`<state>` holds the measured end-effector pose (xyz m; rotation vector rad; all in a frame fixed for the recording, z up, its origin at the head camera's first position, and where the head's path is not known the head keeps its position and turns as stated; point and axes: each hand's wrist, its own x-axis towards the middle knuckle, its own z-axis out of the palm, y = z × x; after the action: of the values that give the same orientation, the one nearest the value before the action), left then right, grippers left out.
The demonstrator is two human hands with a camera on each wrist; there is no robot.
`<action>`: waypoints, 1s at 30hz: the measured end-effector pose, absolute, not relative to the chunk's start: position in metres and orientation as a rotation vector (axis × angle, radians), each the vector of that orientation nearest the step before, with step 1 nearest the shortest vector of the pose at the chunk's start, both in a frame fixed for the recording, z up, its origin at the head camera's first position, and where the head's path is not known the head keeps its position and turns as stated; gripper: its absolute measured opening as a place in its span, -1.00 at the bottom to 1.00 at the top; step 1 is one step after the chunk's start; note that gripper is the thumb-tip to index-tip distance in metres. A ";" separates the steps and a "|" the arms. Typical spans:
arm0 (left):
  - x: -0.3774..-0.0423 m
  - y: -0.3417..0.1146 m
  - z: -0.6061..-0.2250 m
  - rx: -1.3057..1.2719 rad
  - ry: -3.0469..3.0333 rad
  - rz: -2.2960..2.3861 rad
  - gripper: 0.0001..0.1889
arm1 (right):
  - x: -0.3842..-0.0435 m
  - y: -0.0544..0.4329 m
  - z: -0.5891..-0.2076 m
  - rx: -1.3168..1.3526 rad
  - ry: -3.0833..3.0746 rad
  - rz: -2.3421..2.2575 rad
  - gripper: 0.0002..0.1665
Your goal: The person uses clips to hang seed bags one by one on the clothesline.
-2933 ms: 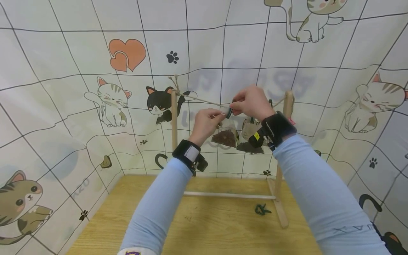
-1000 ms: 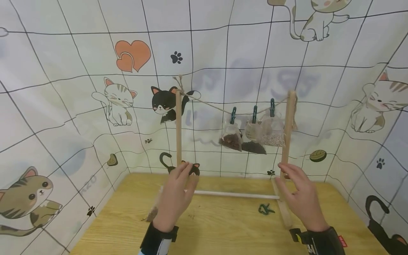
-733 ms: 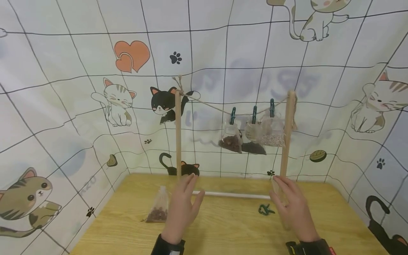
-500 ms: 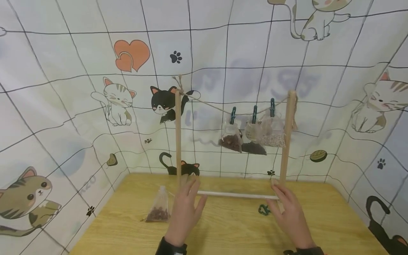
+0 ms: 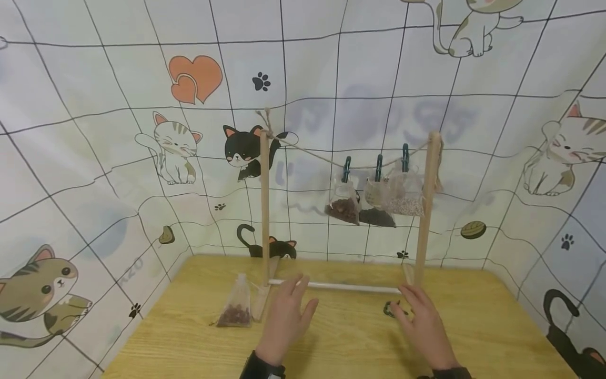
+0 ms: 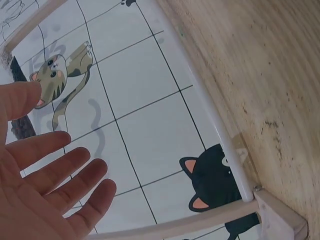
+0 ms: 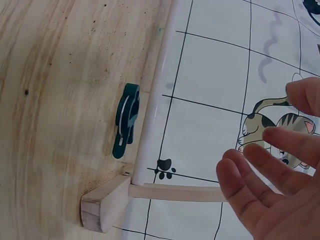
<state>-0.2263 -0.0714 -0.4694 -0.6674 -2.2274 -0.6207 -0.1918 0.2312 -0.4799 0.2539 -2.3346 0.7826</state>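
Both hands hover over the table in front of a wooden rack [image 5: 264, 210], holding nothing. The left hand [image 5: 289, 322] has its fingers extended, near the white crossbar [image 5: 350, 287]. The right hand [image 5: 424, 329] is likewise relaxed, partly covering a green clothespin [image 5: 389, 309]; the right wrist view shows that clothespin [image 7: 127, 121] lying whole on the wood. From the rack's twine [image 5: 307, 150], green clothespins [image 5: 347, 168] hold up three clear bags: one of reddish-brown bits [image 5: 343, 209], one of dark grains [image 5: 377, 217] and one of pale speckled grains [image 5: 405, 204].
A sheer bag [image 5: 235, 311] of brown bits stands on the table [image 5: 184, 316], left of the rack's left foot [image 5: 260, 304]. The right post [image 5: 422, 237] rises behind the right hand. Cat-print cloth [image 5: 307, 68] encloses the back and sides.
Both hands were up at the twine with a clothespin; they let go and came down. The reddish-brown bag now hangs there. Since then the hands have drifted lower, the left one rightward.
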 end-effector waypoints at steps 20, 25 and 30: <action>-0.202 -0.024 -0.482 -0.922 -2.273 -0.364 -0.48 | -0.231 0.259 -0.488 0.257 -2.859 0.616 -0.49; -0.197 -0.016 -0.488 -0.961 -2.276 -0.311 -0.49 | -0.244 0.263 -0.493 0.334 -2.913 0.515 -0.54; -0.191 -0.012 -0.488 -0.978 -2.330 -0.310 -0.52 | -0.249 0.264 -0.499 0.340 -2.922 0.465 -0.66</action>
<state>-0.1906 -0.0118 -0.4884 -0.9777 -2.3302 -0.3100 -0.2486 0.2639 -0.4992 0.3398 -2.9224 0.4653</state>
